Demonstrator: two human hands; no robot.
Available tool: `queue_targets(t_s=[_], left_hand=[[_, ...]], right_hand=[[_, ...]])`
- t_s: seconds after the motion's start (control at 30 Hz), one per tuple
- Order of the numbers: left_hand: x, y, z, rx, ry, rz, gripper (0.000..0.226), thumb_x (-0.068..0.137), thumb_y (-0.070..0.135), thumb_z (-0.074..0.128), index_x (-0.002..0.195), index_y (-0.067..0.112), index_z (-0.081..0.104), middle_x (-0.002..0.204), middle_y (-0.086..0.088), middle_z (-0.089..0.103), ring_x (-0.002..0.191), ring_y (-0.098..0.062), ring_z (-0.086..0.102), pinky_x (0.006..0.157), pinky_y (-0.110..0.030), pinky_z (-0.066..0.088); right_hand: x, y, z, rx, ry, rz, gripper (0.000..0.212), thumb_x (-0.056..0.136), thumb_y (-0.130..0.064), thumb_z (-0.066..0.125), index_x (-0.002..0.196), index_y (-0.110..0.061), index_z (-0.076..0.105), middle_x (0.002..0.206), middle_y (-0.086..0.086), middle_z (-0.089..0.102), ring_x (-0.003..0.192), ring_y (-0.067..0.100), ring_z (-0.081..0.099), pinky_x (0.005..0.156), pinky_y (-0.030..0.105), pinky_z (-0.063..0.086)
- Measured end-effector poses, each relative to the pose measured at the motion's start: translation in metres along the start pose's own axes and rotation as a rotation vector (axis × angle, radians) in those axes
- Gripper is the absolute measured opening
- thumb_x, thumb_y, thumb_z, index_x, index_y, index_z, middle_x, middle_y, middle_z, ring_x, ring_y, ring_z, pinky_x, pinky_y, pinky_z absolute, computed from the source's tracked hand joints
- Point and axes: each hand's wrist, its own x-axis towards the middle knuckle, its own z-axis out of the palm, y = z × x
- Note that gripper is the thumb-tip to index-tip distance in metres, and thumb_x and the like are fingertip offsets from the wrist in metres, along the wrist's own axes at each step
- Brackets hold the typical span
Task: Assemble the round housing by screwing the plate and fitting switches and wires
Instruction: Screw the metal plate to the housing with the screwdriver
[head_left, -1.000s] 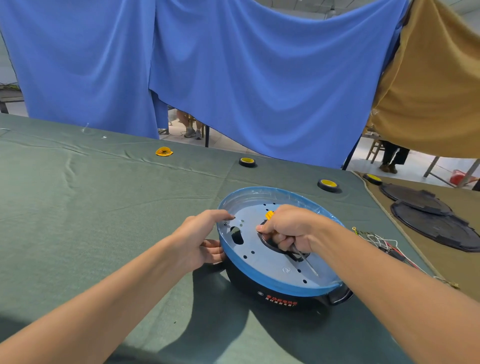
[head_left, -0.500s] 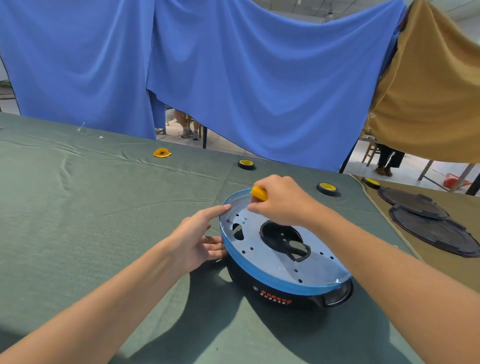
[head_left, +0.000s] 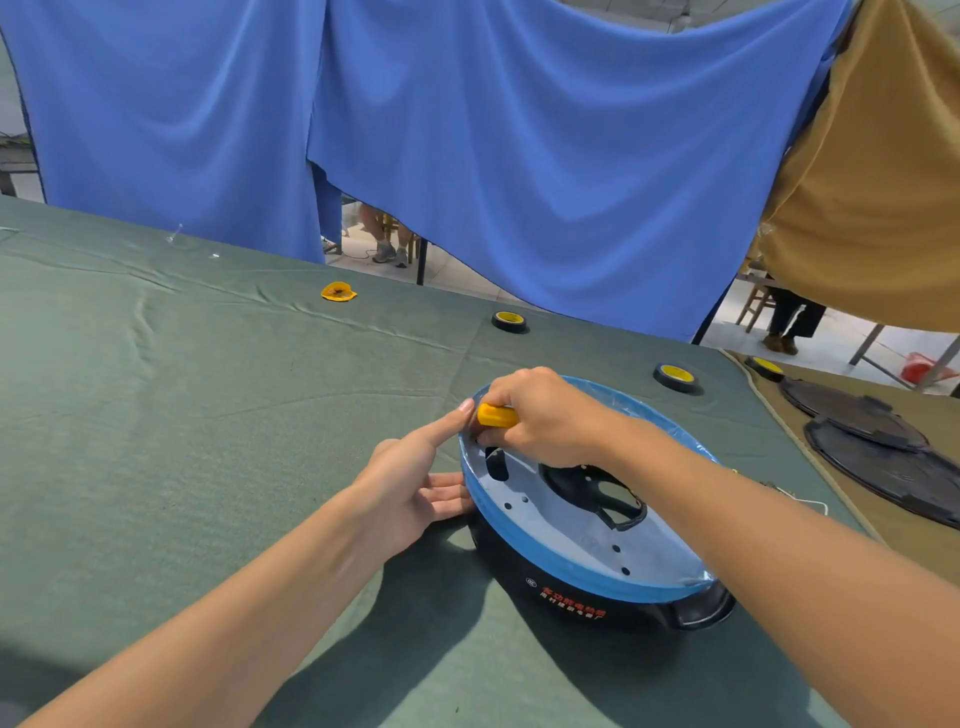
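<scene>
The round black housing (head_left: 597, 597) lies on the green cloth with a pale blue-filmed plate (head_left: 566, 525) set in its top. My right hand (head_left: 545, 421) grips a yellow-handled screwdriver (head_left: 496, 415) over the plate's far left rim; its tip is hidden under the hand. My left hand (head_left: 410, 483) rests against the housing's left side, index finger stretched up to the rim beside the yellow handle, the other fingers flat against the wall. A bundle of wires (head_left: 789, 493) lies just right of the housing, mostly hidden by my right arm.
Two black and yellow tape rolls (head_left: 509, 321) (head_left: 675, 376) and a yellow scrap (head_left: 338, 292) lie farther back on the green table (head_left: 208, 415). Black round covers (head_left: 883, 457) are stacked at the right on a tan cloth. Blue curtains hang behind.
My right hand lifted the screwdriver from the plate's central opening and carried it to the far left rim. The left index finger rose to the rim beside it.
</scene>
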Motion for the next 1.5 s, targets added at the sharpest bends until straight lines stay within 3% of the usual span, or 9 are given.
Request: queue_targets(t_s=[0.1, 0.23, 0.47, 0.6, 0.7, 0.9, 1.1, 1.3, 1.5], left_hand=[[0.002, 0.001, -0.001, -0.006, -0.011, -0.010, 0.052, 0.069, 0.039, 0.086, 0.105, 0.015, 0.057, 0.071, -0.020, 0.072, 0.075, -0.035, 0.074, 0.068, -0.044, 0.062], [0.005, 0.002, -0.002, -0.008, -0.018, -0.008, 0.052, 0.071, 0.037, 0.085, 0.108, 0.014, 0.058, 0.071, -0.021, 0.072, 0.077, -0.036, 0.074, 0.073, -0.047, 0.062], [0.006, 0.001, -0.003, -0.008, -0.008, -0.007, 0.054, 0.071, 0.036, 0.084, 0.112, 0.010, 0.061, 0.067, -0.021, 0.071, 0.070, -0.035, 0.074, 0.058, -0.039, 0.061], [0.006, 0.000, -0.002, -0.014, 0.003, 0.005, 0.056, 0.071, 0.037, 0.084, 0.113, 0.010, 0.060, 0.067, -0.021, 0.070, 0.068, -0.034, 0.074, 0.056, -0.037, 0.060], [0.005, 0.000, 0.000, -0.012, 0.009, 0.004, 0.055, 0.072, 0.038, 0.084, 0.113, 0.010, 0.060, 0.066, -0.019, 0.071, 0.067, -0.033, 0.074, 0.055, -0.036, 0.059], [0.003, 0.001, 0.000, 0.002, 0.002, -0.009, 0.052, 0.074, 0.040, 0.082, 0.110, 0.008, 0.063, 0.065, -0.018, 0.071, 0.066, -0.032, 0.073, 0.055, -0.035, 0.060], [0.002, 0.004, 0.001, 0.008, -0.001, -0.016, 0.044, 0.075, 0.037, 0.082, 0.104, 0.010, 0.061, 0.061, -0.018, 0.070, 0.060, -0.031, 0.072, 0.054, -0.036, 0.060], [0.001, 0.002, 0.000, 0.006, 0.001, -0.013, 0.040, 0.075, 0.036, 0.082, 0.096, 0.012, 0.057, 0.060, -0.018, 0.068, 0.061, -0.033, 0.072, 0.057, -0.040, 0.061], [0.001, 0.003, 0.001, 0.012, 0.019, -0.036, 0.040, 0.080, 0.032, 0.079, 0.106, 0.010, 0.058, 0.086, -0.027, 0.067, 0.063, -0.035, 0.072, 0.059, -0.041, 0.061]], right_hand=[[0.000, -0.002, 0.001, -0.049, 0.002, 0.001, 0.009, 0.088, -0.014, 0.069, 0.094, -0.019, 0.074, 0.094, 0.000, 0.068, 0.085, 0.017, 0.062, 0.078, 0.041, 0.055], [-0.001, -0.005, 0.005, -0.107, 0.040, -0.006, 0.010, 0.088, -0.010, 0.065, 0.090, -0.015, 0.074, 0.088, 0.004, 0.069, 0.081, 0.021, 0.062, 0.072, 0.045, 0.055], [-0.009, -0.012, 0.012, -0.161, 0.064, -0.027, 0.012, 0.090, -0.008, 0.060, 0.080, -0.014, 0.063, 0.085, 0.006, 0.064, 0.075, 0.019, 0.059, 0.067, 0.039, 0.055], [-0.009, -0.015, 0.012, -0.164, 0.075, -0.004, 0.021, 0.088, -0.006, 0.060, 0.073, -0.020, 0.055, 0.078, 0.003, 0.060, 0.072, 0.018, 0.057, 0.063, 0.038, 0.053], [-0.010, -0.017, 0.017, -0.142, 0.119, 0.038, 0.026, 0.086, -0.004, 0.062, 0.069, -0.022, 0.053, 0.068, -0.004, 0.051, 0.066, 0.015, 0.053, 0.053, 0.028, 0.043], [-0.008, -0.019, 0.028, -0.114, 0.191, 0.135, 0.019, 0.085, -0.007, 0.064, 0.070, -0.016, 0.057, 0.066, 0.000, 0.052, 0.065, 0.016, 0.054, 0.049, 0.026, 0.039], [-0.008, -0.015, 0.018, -0.053, 0.128, 0.116, 0.009, 0.088, -0.008, 0.061, 0.082, -0.011, 0.066, 0.084, 0.007, 0.064, 0.077, 0.023, 0.059, 0.067, 0.045, 0.054], [-0.004, -0.013, 0.008, -0.115, 0.032, 0.045, 0.011, 0.088, -0.008, 0.063, 0.088, -0.014, 0.072, 0.083, 0.002, 0.067, 0.078, 0.018, 0.061, 0.067, 0.041, 0.056], [0.002, -0.011, 0.013, -0.088, 0.108, 0.176, 0.012, 0.089, -0.021, 0.067, 0.084, -0.011, 0.069, 0.076, 0.007, 0.063, 0.070, 0.024, 0.062, 0.061, 0.046, 0.055]])
